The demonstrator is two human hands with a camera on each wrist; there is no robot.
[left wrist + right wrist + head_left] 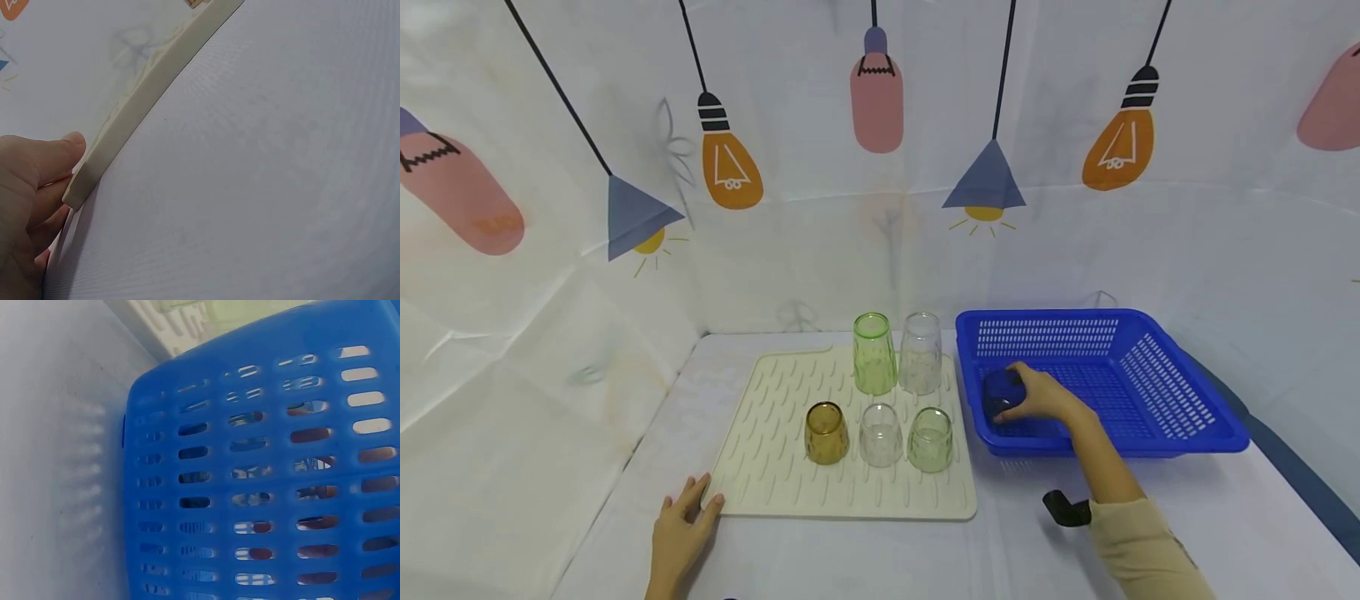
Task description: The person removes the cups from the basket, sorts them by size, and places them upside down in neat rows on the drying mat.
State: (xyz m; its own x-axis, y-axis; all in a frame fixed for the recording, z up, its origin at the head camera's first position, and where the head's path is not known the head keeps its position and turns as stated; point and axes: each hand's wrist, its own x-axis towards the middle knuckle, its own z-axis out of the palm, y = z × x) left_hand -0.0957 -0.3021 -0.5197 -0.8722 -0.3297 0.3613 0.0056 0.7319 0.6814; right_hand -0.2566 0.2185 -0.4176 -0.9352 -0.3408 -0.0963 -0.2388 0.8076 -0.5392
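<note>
At the front left corner of a cream drying mat (775,492), my left hand (681,529) pinches the mat's edge (134,115) between thumb and fingers. My right hand (1041,396) reaches inside a blue plastic basket (1093,317) and grips a dark blue glass (997,390) at its left side. The basket wall (269,512) mostly hides that hand in the right wrist view. On the mat stand a tall green glass (874,358), a tall clear glass (921,358), a short amber glass (827,433), a short clear glass (881,437) and a short pale green glass (930,442).
The mat and basket sit side by side on a white-covered table (820,558). A black device (1066,508) is on the right wrist, by a beige sleeve (1150,550). Behind the table hangs a white sheet (820,258) printed with lamps.
</note>
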